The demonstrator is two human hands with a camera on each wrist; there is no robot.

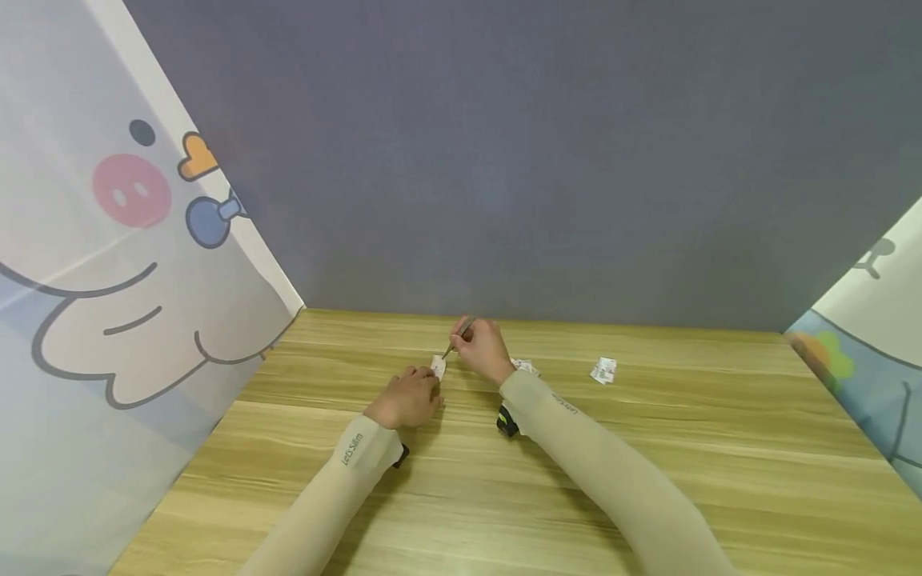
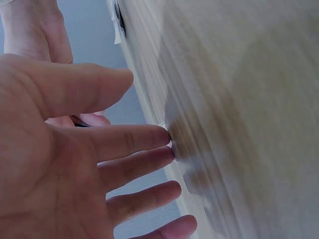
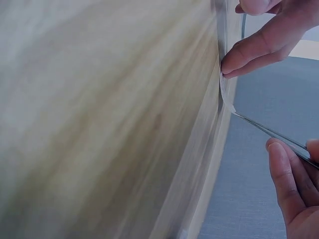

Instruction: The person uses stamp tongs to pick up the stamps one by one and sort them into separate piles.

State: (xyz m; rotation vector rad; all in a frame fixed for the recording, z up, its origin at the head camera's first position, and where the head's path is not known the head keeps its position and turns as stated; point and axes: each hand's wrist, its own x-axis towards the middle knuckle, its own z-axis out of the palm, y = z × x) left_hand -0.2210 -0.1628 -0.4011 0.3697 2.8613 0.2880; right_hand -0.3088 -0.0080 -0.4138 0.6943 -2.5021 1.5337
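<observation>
A small white printed paper slip (image 1: 438, 366) lies on the wooden table ahead of my left hand (image 1: 410, 398). That hand's extended fingertips press the slip's near end down, and the left wrist view shows its fingers (image 2: 132, 142) straight and spread. My right hand (image 1: 484, 350) pinches slim metal tweezers (image 3: 269, 130) between thumb and fingers. At the slip's far end, the tweezer tips meet the paper (image 3: 227, 99), which bends up off the tabletop there.
Several printed paper pieces (image 1: 524, 366) lie partly behind my right wrist. Farther right is another little pile of paper pieces (image 1: 604, 370). A grey wall panel (image 1: 504, 160) rises behind the wooden table (image 1: 446, 512), with a cartoon-printed sheet (image 1: 65, 240) at the left.
</observation>
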